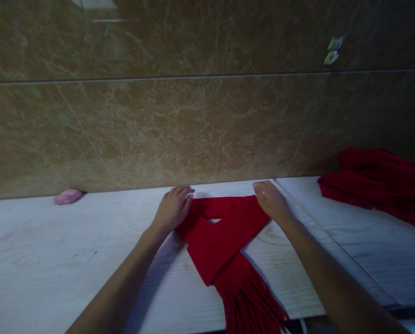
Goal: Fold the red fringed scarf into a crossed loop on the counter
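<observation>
A red fringed scarf (pixel 215 246) lies folded on the white tabletop, its two ends crossed below a small triangular gap. The fringe hangs toward the front edge of the table. My left hand (pixel 174 208) is closed on the scarf's upper left corner, thumb toward the cloth. At the upper right corner, my right hand (pixel 272 202) grips the fold with its fingers together. The fingertips are partly hidden and dim.
More red cloth (pixel 374 183) is heaped at the right against the brown marbled wall (pixel 193 130). A small pink lump (pixel 68 196) sits at the back left. A seam (pixel 326 236) runs across the white tabletop (pixel 54 269). Sockets or fittings (pixel 333 50) show on the wall.
</observation>
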The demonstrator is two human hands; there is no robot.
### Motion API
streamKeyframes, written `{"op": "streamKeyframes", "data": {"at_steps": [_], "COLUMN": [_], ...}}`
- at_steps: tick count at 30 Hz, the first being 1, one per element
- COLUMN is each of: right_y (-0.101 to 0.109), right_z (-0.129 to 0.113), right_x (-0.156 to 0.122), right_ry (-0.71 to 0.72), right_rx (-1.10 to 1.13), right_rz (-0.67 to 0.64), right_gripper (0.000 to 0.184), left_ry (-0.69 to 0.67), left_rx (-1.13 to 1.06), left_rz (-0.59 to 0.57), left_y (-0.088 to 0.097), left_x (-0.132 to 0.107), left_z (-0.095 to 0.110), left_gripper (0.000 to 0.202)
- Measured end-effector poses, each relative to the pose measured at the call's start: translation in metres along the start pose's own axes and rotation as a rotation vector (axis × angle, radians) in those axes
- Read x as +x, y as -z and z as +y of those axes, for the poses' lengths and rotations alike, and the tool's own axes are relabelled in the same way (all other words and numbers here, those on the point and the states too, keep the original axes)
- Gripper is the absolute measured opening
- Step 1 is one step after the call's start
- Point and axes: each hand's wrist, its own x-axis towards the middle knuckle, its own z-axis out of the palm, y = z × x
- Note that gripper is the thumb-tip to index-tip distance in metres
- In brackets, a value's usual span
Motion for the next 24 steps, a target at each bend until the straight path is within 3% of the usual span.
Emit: {"op": "streamKeyframes", "data": {"at_steps": [3, 5, 7, 18, 24], "right_y": [-0.011, -0.017, -0.019, -0.022, -0.022], "right_z": [-0.012, -0.02, -0.025, -0.012, 0.009], "right_x": [-0.009, -0.015, -0.018, -0.014, -0.009], "right_ry": [0.235, 0.262, 0.232, 0.159, 0.052], "right_rx": [0.038, -0.025, -0.094, -0.03, 0.336], "right_rz": [-0.131, -0.281, -0.362, -0.404, -0.295], "right_gripper": [0.054, 0.055, 0.058, 0.063, 0.067], "left_ry": [-0.194, -0.19, -0.163, -0.186, -0.182], "left_rx": [-0.062, -0.049, -0.015, 0.043, -0.035], "left_rz": [-0.234, -0.382, -0.444, -0.455, -0.418], "left_y": [-0.007, -0.011, -0.014, -0.012, -0.01], "left_x": [-0.004, -0.006, -0.007, -0.01, -0.012], "left_z": [0.011, 0.013, 0.011, 0.005, 0.002], "left_gripper": [0.052, 0.055, 0.057, 0.06, 0.059]}}
